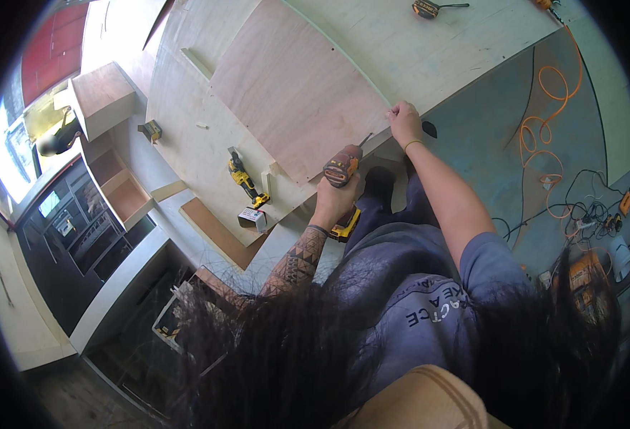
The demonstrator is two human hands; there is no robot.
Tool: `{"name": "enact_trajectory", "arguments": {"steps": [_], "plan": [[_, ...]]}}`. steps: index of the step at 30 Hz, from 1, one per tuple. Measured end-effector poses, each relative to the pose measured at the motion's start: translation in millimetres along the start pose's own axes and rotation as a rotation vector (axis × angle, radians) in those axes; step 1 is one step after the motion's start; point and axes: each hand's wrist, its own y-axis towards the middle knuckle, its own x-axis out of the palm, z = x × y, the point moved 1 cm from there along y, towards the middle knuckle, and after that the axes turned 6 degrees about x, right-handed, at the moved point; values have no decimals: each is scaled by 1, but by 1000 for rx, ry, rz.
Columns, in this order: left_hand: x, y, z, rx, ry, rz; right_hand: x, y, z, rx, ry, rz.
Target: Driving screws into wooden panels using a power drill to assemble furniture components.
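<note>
We lose most of the handle of the drill point(342, 166) inside the left hand point(335, 201). Anything the right hand point(403, 123) pinches is too small for us to tell. Far beyond it, rightward, the upper edge cuts off an orange tool point(543, 3).

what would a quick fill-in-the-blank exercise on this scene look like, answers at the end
1. The person's ____ hand grips the power drill.
2. The right hand, at the edge of the plywood panel, has a thin ____ band at its wrist.
3. The yellow-and-black tool on the worktable lies to the ____ of the drill in the picture.
4. The loosely looped cord on the picture's right side is ____.

Missing words: left; yellow; left; orange.
</note>
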Motion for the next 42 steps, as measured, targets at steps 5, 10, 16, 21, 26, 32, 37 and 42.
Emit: {"name": "enact_trajectory", "arguments": {"steps": [5, 10, 16, 21, 26, 32, 37, 42], "plan": [[6, 1, -3, -146, -79, 11, 2, -7, -9, -14, -44, -6], [18, 0, -12, -264, -265, 39, 6, -12, -7, -43, -1, 54], [12, -5, -11, -56, -33, 13, 14, -10, 0, -57, -21, 91], [2, -5, -22, -119, -115, -8, 17, 6, 9, -30, -53, 125], [-3, -22, -84, -261, -306, -155, 33, 9, 18, 193, 108, 179], [-1, -85, -183, -105, -561, 300, 82, -27, 62, 412, 278, 316], [-28, -151, -251, -322, -497, 570, 146, -144, -43, 80, 43, 302], [-51, -129, -296, -411, -411, 543, 144, -115, -99, -63, -245, 389]]}}
